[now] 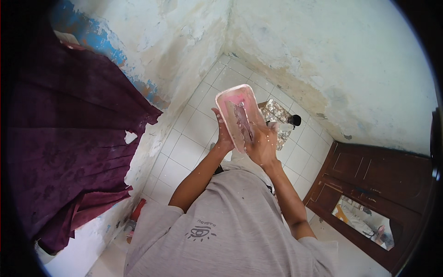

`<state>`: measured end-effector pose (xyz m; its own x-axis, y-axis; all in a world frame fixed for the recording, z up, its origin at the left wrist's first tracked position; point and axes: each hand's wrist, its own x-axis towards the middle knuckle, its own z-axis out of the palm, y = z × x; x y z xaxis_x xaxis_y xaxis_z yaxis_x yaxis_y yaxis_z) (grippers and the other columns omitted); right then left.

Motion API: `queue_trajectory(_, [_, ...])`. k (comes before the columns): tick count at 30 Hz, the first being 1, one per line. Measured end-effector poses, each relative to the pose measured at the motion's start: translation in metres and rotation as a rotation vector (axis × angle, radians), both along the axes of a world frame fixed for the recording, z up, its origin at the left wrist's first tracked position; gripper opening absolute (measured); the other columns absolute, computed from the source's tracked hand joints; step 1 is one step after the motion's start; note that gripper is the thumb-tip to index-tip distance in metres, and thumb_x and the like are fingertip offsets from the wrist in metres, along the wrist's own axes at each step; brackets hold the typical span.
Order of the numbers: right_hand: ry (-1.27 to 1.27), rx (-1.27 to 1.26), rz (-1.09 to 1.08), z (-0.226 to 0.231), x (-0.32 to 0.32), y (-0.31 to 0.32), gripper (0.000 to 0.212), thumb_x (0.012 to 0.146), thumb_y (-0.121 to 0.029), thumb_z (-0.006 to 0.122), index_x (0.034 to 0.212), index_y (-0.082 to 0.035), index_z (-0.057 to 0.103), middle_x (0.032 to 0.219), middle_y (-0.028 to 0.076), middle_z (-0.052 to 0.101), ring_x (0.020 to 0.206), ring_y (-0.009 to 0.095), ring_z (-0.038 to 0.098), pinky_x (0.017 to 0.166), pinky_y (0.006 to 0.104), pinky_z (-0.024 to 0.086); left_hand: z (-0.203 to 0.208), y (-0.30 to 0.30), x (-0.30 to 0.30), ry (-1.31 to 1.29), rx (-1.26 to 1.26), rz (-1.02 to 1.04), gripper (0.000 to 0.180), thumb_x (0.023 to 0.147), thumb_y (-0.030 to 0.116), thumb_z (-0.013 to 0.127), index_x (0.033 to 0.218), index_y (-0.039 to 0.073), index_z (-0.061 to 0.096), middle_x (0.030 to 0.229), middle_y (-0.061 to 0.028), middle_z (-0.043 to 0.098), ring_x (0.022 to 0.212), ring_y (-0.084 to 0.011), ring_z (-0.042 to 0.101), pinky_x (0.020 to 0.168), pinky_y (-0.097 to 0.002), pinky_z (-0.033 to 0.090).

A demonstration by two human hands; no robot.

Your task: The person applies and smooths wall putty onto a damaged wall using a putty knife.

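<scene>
In front of my body I hold up a pink plastic tub with whitish smears on its rim and walls. My left hand is closed round its left side and underside, partly hidden by the tub. My right hand is at the tub's lower right edge, fingers bent over it. A flat, scraper-like tool with a brownish, smeared edge lies inside the tub and runs toward my right fingers. The exact kind of tool and its grip are partly hidden. White specks dot both hands and forearms.
Beyond the tub, a paint-spattered box or stool stands on the white tiled floor, a black-capped bottle beside it. Peeling walls meet behind. A purple curtain hangs left; a brown wooden cabinet with a mirror stands right.
</scene>
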<state>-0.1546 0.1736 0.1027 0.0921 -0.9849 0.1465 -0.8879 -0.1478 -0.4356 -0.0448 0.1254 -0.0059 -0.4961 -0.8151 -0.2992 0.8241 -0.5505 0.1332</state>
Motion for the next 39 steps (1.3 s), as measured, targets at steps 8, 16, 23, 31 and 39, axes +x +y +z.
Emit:
queue_trajectory(8, [-0.008, -0.106, -0.015, 0.006, -0.008, 0.003, 0.013, 0.076, -0.007, 0.067, 0.088, -0.002, 0.065, 0.067, 0.013, 0.061, 0.060, 0.029, 0.059, 0.070, 0.0424, 0.032, 0.004, 0.003, 0.004, -0.031, -0.117, 0.009, 0.105, 0.075, 0.093, 0.029, 0.151, 0.020, 0.034, 0.142, -0.0075, 0.049, 0.129, -0.0291, 0.050, 0.106, -0.0511, 0.044])
queue_trajectory(16, [-0.037, -0.205, -0.029, 0.006, 0.001, 0.003, 0.008, 0.074, -0.009, 0.067, 0.081, -0.007, 0.064, 0.068, 0.010, 0.063, 0.061, 0.026, 0.060, 0.071, 0.0404, 0.033, -0.014, 0.008, 0.003, 0.043, 0.010, 0.053, 0.100, 0.076, 0.091, 0.035, 0.146, 0.020, 0.042, 0.137, -0.0061, 0.054, 0.122, -0.0287, 0.054, 0.104, -0.0497, 0.046])
queue_trajectory(23, [-0.012, -0.132, 0.089, 0.007, 0.002, 0.007, 0.011, 0.082, -0.010, 0.065, 0.091, -0.004, 0.068, 0.070, 0.011, 0.063, 0.064, 0.029, 0.061, 0.069, 0.0435, 0.034, -0.026, 0.015, 0.005, 0.360, -0.121, -0.012, 0.084, 0.089, 0.078, 0.038, 0.150, 0.020, 0.032, 0.146, -0.0082, 0.044, 0.133, -0.0304, 0.045, 0.113, -0.0510, 0.038])
queue_trajectory(31, [0.006, -0.140, 0.089, 0.007, -0.007, 0.007, 0.016, 0.080, -0.009, 0.065, 0.094, 0.000, 0.067, 0.065, 0.013, 0.060, 0.058, 0.031, 0.058, 0.063, 0.0433, 0.036, -0.029, 0.009, 0.007, 0.245, 0.051, 0.033, 0.073, 0.093, 0.067, 0.045, 0.145, 0.017, 0.041, 0.132, -0.0098, 0.056, 0.124, -0.0316, 0.054, 0.109, -0.0514, 0.043])
queue_trajectory(39, [0.014, -0.115, 0.019, 0.010, -0.012, 0.009, 0.008, 0.081, -0.009, 0.065, 0.076, -0.007, 0.059, 0.059, 0.011, 0.055, 0.058, 0.030, 0.056, 0.069, 0.0437, 0.036, -0.036, 0.011, 0.001, 0.246, -0.086, 0.010, 0.074, 0.092, 0.066, 0.043, 0.143, 0.013, 0.042, 0.136, -0.0097, 0.054, 0.122, -0.0298, 0.055, 0.107, -0.0483, 0.045])
